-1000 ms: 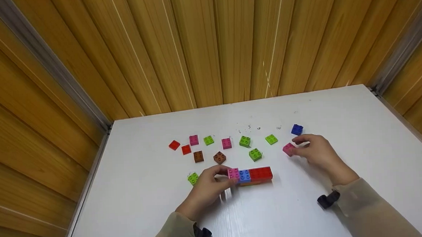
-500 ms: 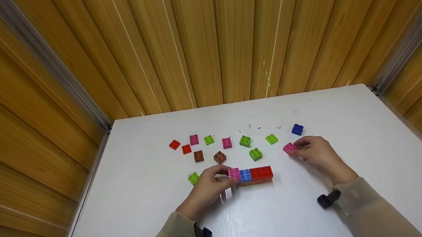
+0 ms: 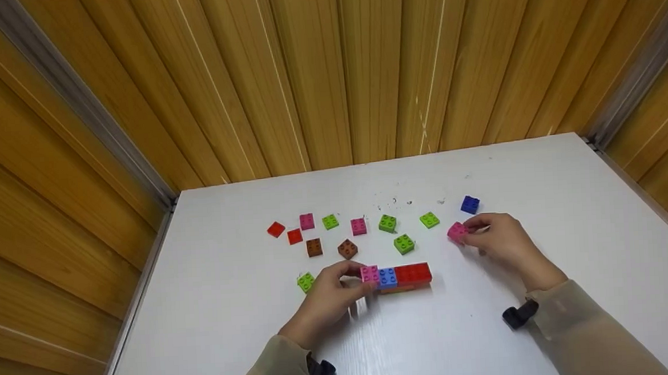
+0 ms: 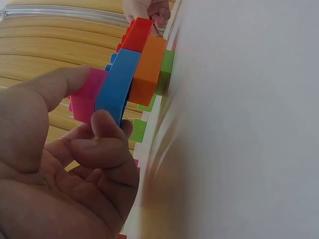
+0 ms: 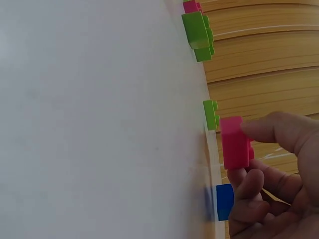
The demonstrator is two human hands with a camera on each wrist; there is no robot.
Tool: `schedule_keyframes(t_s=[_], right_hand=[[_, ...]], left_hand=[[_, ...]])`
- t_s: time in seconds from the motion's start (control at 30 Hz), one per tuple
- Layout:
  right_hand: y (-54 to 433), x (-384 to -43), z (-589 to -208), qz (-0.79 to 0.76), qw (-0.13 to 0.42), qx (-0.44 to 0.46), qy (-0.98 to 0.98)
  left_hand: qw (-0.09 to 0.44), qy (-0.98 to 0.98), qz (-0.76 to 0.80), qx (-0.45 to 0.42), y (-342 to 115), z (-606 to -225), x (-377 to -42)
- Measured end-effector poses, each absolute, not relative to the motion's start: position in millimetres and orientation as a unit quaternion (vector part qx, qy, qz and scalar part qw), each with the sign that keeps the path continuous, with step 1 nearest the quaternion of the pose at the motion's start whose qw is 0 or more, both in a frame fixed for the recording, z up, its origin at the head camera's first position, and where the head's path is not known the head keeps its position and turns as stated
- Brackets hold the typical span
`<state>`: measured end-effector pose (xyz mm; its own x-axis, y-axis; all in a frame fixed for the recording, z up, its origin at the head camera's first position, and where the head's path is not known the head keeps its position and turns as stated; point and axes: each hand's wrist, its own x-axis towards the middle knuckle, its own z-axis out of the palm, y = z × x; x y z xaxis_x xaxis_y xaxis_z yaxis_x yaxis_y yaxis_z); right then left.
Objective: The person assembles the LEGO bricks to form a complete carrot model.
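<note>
Near the table's front middle, my left hand (image 3: 331,293) pinches the pink brick (image 3: 370,275) at the left end of a joined block of bricks. This pink brick sits on a blue brick (image 4: 117,82). A red brick (image 3: 413,273) stands beside the blue, with an orange brick (image 4: 149,69) below and a green brick (image 4: 167,72) lowest. On the right, my right hand (image 3: 500,241) pinches another pink brick (image 5: 234,143) between thumb and fingers. In the right wrist view that brick appears held off the table, tilted slightly.
Behind the joined block lie several loose green, pink, brown and red bricks, among them a green brick (image 3: 404,244) and a brown brick (image 3: 347,248). A dark blue brick (image 3: 470,205) lies beyond my right hand. Ribbed wooden panels (image 3: 328,79) border the white table (image 3: 233,330).
My right hand has raised and tilted its pink brick slightly. The left hand and the joined block stay in place.
</note>
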<state>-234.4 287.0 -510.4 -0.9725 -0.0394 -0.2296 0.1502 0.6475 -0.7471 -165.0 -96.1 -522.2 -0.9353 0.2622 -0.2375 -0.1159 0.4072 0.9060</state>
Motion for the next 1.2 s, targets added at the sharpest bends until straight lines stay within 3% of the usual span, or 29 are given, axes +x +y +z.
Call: schedule_keyframes(t_s=[0.67, 1.2], right_hand=[[264, -213, -485, -0.438, 0.072, -0.128, 0.887], [251, -204, -493, -0.459, 0.092, -0.227, 0.854]], left_hand=[[0.175, 0.819, 0.546, 0.038, -96, -522, -163], [0.167, 0.82, 0.546, 0.04, -95, -521, -162]])
